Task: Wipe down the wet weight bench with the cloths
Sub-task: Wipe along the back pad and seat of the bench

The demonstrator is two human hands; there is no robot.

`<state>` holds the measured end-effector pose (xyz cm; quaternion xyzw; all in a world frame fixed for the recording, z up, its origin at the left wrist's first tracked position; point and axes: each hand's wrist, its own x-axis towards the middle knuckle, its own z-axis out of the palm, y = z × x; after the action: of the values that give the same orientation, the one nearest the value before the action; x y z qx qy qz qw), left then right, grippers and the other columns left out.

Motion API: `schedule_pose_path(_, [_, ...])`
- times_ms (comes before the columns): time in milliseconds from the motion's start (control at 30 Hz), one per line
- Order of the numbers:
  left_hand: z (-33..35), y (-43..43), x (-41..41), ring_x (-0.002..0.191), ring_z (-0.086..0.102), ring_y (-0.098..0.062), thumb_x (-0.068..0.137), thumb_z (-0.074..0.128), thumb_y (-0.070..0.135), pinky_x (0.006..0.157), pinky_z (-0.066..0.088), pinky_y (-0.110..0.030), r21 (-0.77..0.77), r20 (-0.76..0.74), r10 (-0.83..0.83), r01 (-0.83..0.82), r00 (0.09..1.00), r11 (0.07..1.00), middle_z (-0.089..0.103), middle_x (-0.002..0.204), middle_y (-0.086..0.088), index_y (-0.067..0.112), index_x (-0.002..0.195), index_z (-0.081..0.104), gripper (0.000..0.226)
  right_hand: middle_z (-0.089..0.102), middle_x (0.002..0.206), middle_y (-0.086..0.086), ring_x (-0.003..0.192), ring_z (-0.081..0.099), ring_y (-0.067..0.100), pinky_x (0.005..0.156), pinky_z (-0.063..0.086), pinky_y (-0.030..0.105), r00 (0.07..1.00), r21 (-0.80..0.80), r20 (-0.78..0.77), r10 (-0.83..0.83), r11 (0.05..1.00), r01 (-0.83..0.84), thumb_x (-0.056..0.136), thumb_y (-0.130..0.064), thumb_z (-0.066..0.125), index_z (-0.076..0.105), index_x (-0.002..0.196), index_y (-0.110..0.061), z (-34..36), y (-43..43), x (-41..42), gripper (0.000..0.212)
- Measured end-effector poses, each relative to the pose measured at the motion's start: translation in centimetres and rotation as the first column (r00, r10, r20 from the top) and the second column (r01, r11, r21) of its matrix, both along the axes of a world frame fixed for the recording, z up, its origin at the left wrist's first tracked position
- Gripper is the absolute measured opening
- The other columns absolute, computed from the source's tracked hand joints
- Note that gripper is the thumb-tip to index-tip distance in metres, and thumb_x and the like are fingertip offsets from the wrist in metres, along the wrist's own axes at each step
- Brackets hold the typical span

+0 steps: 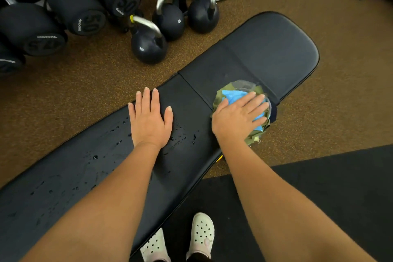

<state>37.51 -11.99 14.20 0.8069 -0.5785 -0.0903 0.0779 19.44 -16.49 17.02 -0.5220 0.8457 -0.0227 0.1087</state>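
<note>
Bench, one long black pad, runs from near left to far right before us, with water drops on its near-left half. We count three kettlebells on the floor beyond it. Our left hand lies flat and spread on the pad. Our right hand presses open-fingered on one bunch of cloths, green and blue, at the pad's right edge.

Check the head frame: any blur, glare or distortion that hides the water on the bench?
Head view: wide-angle bowing curves the bench; droplets read sharp as small glints on the near pad; the cloths under the right hand look slightly smeared; left hand crisp; soft even light, no harsh glare.
</note>
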Motion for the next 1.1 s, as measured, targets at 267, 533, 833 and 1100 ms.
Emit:
schedule_pose_path(267, [0.1,0.4,0.6,0.149,0.005,-0.029,0.1,0.027,0.046,0.12,0.003,-0.045,0.0,-0.014,-0.051,0.051,0.999,0.999,0.009,0.161,-0.015,0.013,0.153,0.019,0.063,-0.004,0.16,0.021,0.145,-0.007,0.042,0.103,0.018,0.074,1.0,-0.03,-0.011,0.006,1.0,-0.006,0.098,-0.048,0.026,0.005,0.154,-0.009,0.2,-4.2,-4.1,0.072])
schedule_pose_path(533, [0.4,1.2,1.7,0.149,-0.003,-0.026,0.1,0.018,0.047,0.12,0.001,-0.044,0.057,0.026,-0.156,0.155,0.987,0.986,0.003,0.162,-0.012,0.012,0.155,0.008,0.065,-0.007,0.158,0.025,0.138,0.013,0.048,0.101,0.036,0.056,0.971,-0.005,0.101,-0.218,0.976,0.22,0.1,-0.047,0.029,0.0,0.152,-0.003,0.0,-0.7,-0.6,0.074])
schedule_pose_path(833, [0.1,1.2,1.6,0.15,-0.001,-0.027,0.1,0.02,0.046,0.121,0.001,-0.045,0.046,0.036,-0.164,0.162,0.986,0.986,0.005,0.162,-0.012,0.012,0.154,0.009,0.065,-0.003,0.159,0.024,0.144,0.002,0.048,0.111,0.02,0.061,0.993,-0.054,0.022,-0.114,0.992,0.115,0.098,-0.042,0.028,0.006,0.153,-0.003,-0.5,-0.1,0.4,0.071])
schedule_pose_path(1100, [0.2,1.3,1.8,0.149,-0.001,-0.027,0.099,0.018,0.046,0.121,0.002,-0.046,0.044,0.027,-0.165,0.163,0.986,0.986,0.006,0.162,-0.012,0.011,0.154,0.01,0.065,0.009,0.159,0.021,0.145,0.005,0.042,0.112,0.019,0.058,0.971,-0.121,-0.014,0.238,0.964,-0.238,0.094,-0.045,0.027,0.02,0.151,-0.004,-1.6,4.7,-1.8,0.07])
